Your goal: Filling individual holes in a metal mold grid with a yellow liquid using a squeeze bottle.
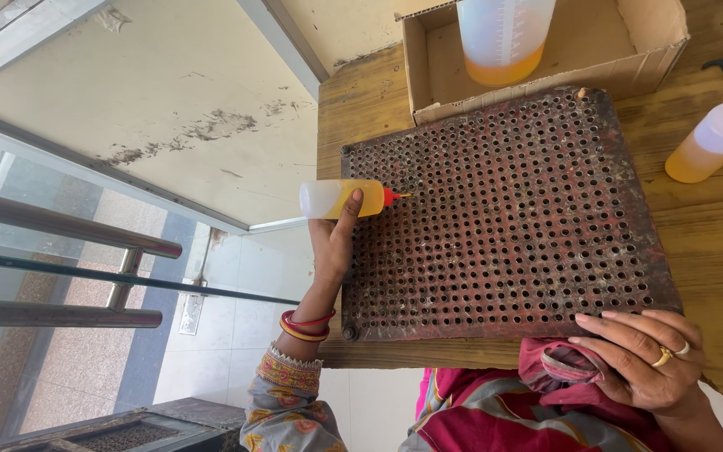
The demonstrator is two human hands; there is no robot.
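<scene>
Here, left hand point(334, 243) grips squeeze bottle point(346, 199).

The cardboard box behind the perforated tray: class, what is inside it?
Inside the cardboard box stands a translucent measuring jug with amber liquid at its bottom. The jug's top is cut off by the picture edge, and the box floor behind it is hidden.

Wooden table point(713, 243); tiled floor point(236, 335) w/ metal railing point(60, 226) (daylit).
</scene>
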